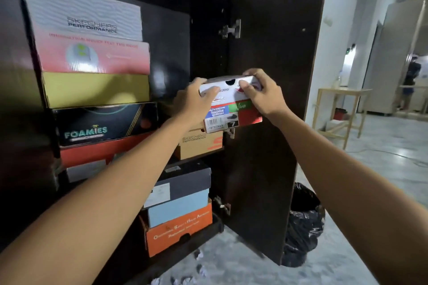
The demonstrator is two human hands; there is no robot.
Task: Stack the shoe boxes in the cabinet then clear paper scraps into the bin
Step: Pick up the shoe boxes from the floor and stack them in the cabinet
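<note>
Left stack: six shoe boxes piled in the cabinet's [166, 30] left side, from the top a white Skechers Performance box [83, 10], a pink box [96, 58], a yellow box [96, 90], a black Foamies box [104, 125], a red box [97, 150] and a grey-white one [85, 172] at the bottom.
Lower middle stack: a dark grey box [183, 183] on a light blue box [178, 210] on an orange box [179, 233], on the bottom shelf.
Left hand [196, 102]: grip curled round the left end of the red-and-white shoe box [231, 104], fingers over its lid.
Red-and-white shoe box: held by both hands in the cabinet's right side, directly above a brown Skechers box [199, 146]; whether it rests on it cannot be told.
Right hand [259, 95]: grip clamped on the box's right end, thumb on the front.
Cabinet door [278, 76]: swung open to the right.
Paper scraps [199, 268]: scattered on the floor in front of the cabinet.
Bin [303, 227]: lined with a black bag, on the floor behind the door.
</note>
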